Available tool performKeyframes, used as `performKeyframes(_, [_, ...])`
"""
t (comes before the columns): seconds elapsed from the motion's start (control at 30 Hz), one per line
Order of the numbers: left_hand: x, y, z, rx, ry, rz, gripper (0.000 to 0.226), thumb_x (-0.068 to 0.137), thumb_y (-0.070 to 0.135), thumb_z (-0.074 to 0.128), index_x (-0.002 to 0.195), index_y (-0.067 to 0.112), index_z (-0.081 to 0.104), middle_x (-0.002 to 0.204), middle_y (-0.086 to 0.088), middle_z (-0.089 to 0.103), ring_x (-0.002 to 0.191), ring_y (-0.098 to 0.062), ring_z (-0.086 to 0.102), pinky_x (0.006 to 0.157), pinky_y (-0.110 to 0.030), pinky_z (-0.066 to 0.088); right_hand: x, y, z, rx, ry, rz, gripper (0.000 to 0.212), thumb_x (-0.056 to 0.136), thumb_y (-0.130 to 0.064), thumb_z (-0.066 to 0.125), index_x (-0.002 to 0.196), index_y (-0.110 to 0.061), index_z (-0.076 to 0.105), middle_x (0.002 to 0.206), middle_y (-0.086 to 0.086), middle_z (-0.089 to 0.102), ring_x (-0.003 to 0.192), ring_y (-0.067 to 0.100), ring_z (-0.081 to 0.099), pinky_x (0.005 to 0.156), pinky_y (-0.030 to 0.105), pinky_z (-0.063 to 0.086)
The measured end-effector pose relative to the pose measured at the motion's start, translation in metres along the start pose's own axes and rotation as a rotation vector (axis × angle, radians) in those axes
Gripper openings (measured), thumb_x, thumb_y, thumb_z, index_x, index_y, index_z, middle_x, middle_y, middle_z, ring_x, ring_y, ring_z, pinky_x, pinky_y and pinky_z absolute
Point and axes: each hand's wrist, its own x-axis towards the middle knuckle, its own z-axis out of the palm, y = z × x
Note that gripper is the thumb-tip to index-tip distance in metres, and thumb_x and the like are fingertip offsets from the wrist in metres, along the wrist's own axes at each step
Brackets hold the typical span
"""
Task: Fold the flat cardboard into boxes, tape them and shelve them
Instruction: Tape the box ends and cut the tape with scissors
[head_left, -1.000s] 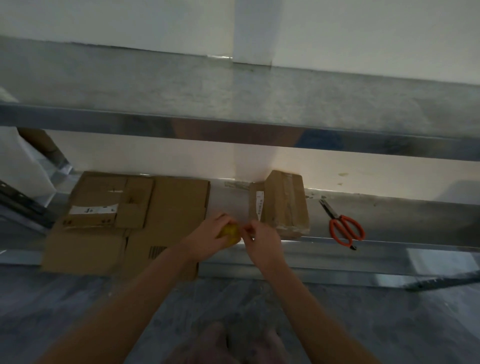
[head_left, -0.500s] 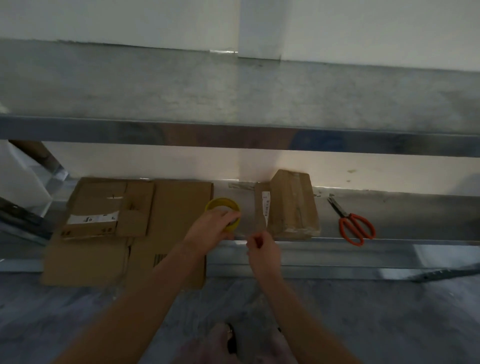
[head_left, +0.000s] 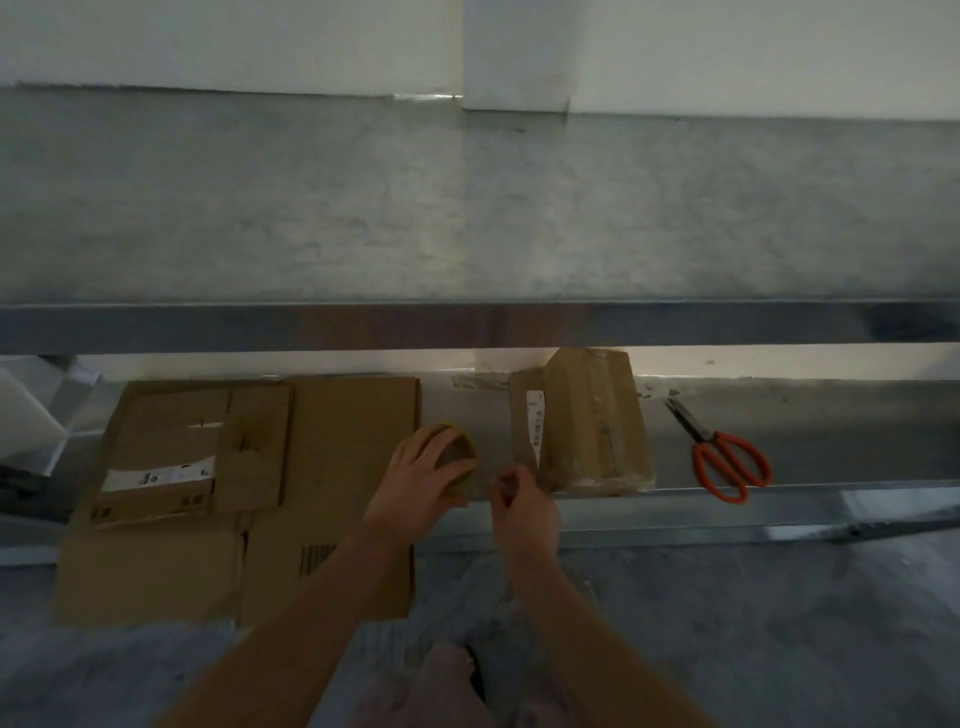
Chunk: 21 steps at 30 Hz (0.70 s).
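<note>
My left hand (head_left: 421, 480) grips a yellow roll of tape (head_left: 456, 456) above the front of the lower shelf. My right hand (head_left: 522, 506) sits just right of the roll, its fingertips pinched together, apparently on the clear tape end, which is too faint to make out. A folded, taped cardboard box (head_left: 592, 423) with a white label stands on the lower shelf right of my hands. Flat cardboard sheets (head_left: 343, 447) lie stacked on the left of that shelf and overhang its front edge.
Orange-handled scissors (head_left: 724, 457) lie on the lower shelf right of the box. The metal upper shelf (head_left: 467, 208) spans the view above, its front rail (head_left: 467, 325) hanging over the lower shelf. Grey floor lies below, with my feet near the bottom centre.
My hands have drawn slightly apart: the left one carried the tape roll back over the shelf, the right one stayed low, pinching. The view has tilted a little.
</note>
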Motion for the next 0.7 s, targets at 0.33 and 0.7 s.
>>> performKeyframes(0.33, [-0.021,0.020,-0.011,0.227,-0.011,-0.044,0.069,0.096,0.065,0.020,0.152,0.025,0.026,0.160,0.001,0.018,0.149,-0.026,0.002,0.120,-0.048,0.004,-0.029,0.000,-0.025,-0.185,-0.058,-0.350,0.045,0.099,-0.042,0.044,0.141,-0.025,0.039,0.133,-0.002,0.054,0.117,0.020,0.056,0.088,0.033,0.049])
performKeyframes(0.7, [-0.013,0.130,-0.020,0.213,0.054,0.028,0.069,0.097,0.059,0.025,0.150,0.015,0.031,0.158,-0.002,0.025,0.147,-0.027,0.016,0.116,-0.046,0.015,-0.027,0.091,-0.143,-0.547,0.266,-0.629,0.056,0.094,-0.040,0.056,0.145,-0.020,0.047,0.153,0.009,0.041,0.143,0.032,0.034,0.114,0.053,0.032])
